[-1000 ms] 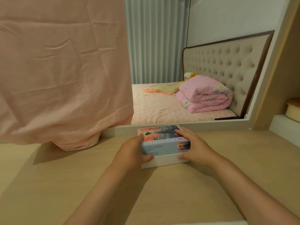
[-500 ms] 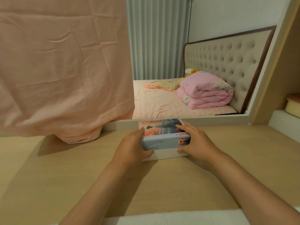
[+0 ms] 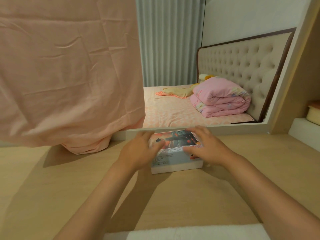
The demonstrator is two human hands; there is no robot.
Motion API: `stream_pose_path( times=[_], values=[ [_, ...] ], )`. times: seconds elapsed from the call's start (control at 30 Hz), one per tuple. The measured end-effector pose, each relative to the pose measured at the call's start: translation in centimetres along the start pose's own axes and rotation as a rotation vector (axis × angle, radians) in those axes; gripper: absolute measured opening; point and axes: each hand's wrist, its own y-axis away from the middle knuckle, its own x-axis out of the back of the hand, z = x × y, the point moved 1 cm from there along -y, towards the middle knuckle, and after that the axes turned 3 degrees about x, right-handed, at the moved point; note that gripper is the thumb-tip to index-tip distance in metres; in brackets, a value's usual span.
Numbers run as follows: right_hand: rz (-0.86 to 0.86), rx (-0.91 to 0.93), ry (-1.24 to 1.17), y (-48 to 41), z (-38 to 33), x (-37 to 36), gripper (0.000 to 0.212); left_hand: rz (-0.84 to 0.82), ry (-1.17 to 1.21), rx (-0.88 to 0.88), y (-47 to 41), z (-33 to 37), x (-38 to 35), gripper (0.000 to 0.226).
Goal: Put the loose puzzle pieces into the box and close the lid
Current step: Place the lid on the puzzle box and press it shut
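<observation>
Box (image 3: 174, 158) on counter (image 3: 69, 179), far edge, just before mirror frame. Lid (image 3: 174, 138) on; white base strip shows under near edge, so likely not fully seated. No loose pieces visible outside.

Left hand (image 3: 136, 150), right hand (image 3: 207, 147): both open, fingers spread over lid ends, blurred; firm contact unclear.

Risks:
- uneven press, one corner down first: lid jams crooked
- push angled forward: box slides into frame
- piece caught on rim inside: lid stays proud
- hard press: card lid buckles

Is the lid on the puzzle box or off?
On. The printed lid sits flat over the white base, which shows only as a strip beneath it.
</observation>
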Motion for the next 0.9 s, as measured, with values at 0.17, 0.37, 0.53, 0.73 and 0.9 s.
stream_pose_path(
  times=[0.17, 0.37, 0.53, 0.73, 0.9],
  values=[
    [-0.144, -0.043, 0.160, -3.6, -1.4, -0.2, 0.061, -0.262, -0.092, 0.010, -4.2, 2.1, -1.3, 0.057],
    [-0.259, -0.081, 0.143, -4.5, 0.4, -1.8, 0.068, -0.335, -0.010, 0.021, -4.5, 1.5, -2.9, 0.053],
    [-0.223, -0.056, 0.188, -3.0, 0.6, -2.5, 0.067, -0.368, -0.060, -0.022, -3.7, 1.1, -3.8, 0.058],
    [-0.094, 0.022, 0.215, -1.5, 1.6, -4.2, 0.064, -0.292, -0.077, -0.056, -2.6, 0.1, -5.0, 0.071],
    [-0.113, -0.014, 0.228, -1.6, 1.9, -4.7, 0.072, -0.251, -0.045, -0.055, -2.5, -0.2, -5.6, 0.072]
  ],
)
